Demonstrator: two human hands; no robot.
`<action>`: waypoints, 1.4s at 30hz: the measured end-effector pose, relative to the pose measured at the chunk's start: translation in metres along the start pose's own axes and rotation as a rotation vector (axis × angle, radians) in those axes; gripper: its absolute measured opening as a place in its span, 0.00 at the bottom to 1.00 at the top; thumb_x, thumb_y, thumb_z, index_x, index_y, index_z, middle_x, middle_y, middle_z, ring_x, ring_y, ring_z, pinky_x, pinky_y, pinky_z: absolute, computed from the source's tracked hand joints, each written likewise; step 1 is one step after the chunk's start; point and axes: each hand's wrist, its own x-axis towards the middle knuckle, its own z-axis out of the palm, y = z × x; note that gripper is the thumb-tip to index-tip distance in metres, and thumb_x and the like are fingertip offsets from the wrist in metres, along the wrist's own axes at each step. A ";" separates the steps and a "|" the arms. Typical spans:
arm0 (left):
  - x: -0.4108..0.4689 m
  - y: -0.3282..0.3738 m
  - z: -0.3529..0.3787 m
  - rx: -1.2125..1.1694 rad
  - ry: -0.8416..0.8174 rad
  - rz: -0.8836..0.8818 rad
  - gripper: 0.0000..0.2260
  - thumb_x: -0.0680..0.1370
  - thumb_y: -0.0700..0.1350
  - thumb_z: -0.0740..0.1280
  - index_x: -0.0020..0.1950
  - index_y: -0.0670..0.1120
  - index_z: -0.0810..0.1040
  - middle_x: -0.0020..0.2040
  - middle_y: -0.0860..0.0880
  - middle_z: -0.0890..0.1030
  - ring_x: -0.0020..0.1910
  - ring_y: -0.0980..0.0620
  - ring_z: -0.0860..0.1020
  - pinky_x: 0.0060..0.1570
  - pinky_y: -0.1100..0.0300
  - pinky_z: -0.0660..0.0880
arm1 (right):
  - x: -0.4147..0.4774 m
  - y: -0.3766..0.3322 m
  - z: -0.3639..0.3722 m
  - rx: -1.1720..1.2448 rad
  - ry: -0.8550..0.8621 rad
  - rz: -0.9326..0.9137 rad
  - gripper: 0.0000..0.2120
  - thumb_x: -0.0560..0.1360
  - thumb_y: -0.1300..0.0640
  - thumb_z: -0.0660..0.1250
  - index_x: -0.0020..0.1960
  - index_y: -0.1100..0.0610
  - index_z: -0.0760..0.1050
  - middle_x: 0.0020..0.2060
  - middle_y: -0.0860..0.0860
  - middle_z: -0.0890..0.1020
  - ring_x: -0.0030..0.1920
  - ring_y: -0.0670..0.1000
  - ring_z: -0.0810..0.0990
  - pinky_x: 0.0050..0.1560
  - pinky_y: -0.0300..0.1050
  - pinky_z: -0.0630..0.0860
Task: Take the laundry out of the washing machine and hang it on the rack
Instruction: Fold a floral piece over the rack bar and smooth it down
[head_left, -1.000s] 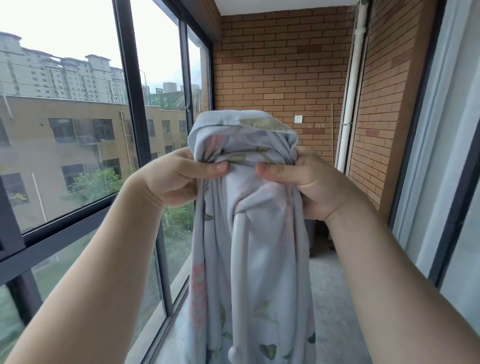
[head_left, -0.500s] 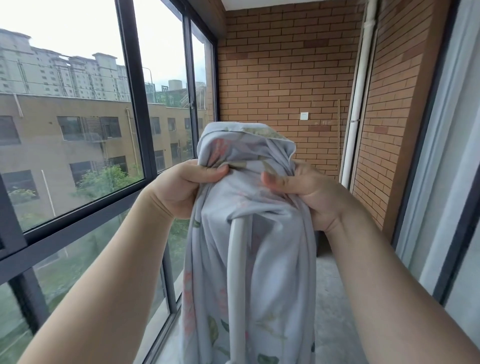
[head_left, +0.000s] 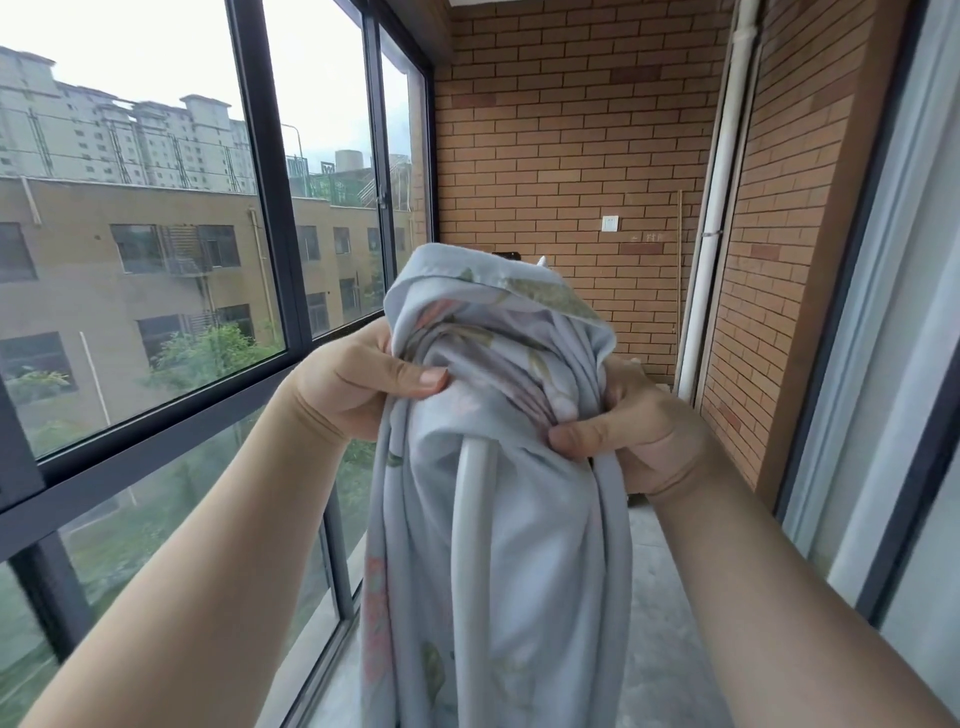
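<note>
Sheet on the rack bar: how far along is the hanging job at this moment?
Done: the sheet is draped over the bar, hanging down both sides. In hand: the left hand and right hand grip its bunched top. Left: spreading it flat along the bar. Whether more items wait to be hung cannot be told from this view.
</note>
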 end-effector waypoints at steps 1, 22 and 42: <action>0.000 -0.002 -0.001 -0.006 0.008 0.010 0.22 0.73 0.32 0.72 0.66 0.31 0.73 0.59 0.34 0.79 0.58 0.36 0.79 0.59 0.41 0.76 | 0.000 0.003 0.000 0.030 0.025 -0.013 0.30 0.61 0.70 0.78 0.57 0.80 0.70 0.52 0.69 0.76 0.54 0.66 0.78 0.60 0.63 0.74; 0.020 -0.014 -0.027 -0.003 0.185 0.095 0.22 0.70 0.37 0.74 0.63 0.35 0.77 0.56 0.38 0.82 0.54 0.39 0.82 0.55 0.44 0.78 | 0.041 0.000 -0.009 0.247 0.207 -0.014 0.27 0.71 0.60 0.72 0.68 0.66 0.75 0.64 0.64 0.79 0.63 0.61 0.80 0.61 0.53 0.79; 0.027 -0.053 -0.033 0.078 0.160 -0.003 0.06 0.77 0.44 0.69 0.50 0.48 0.86 0.42 0.54 0.85 0.42 0.57 0.84 0.43 0.63 0.79 | 0.041 0.012 -0.028 0.046 0.532 0.055 0.25 0.73 0.49 0.72 0.65 0.63 0.78 0.57 0.60 0.84 0.56 0.57 0.84 0.55 0.50 0.81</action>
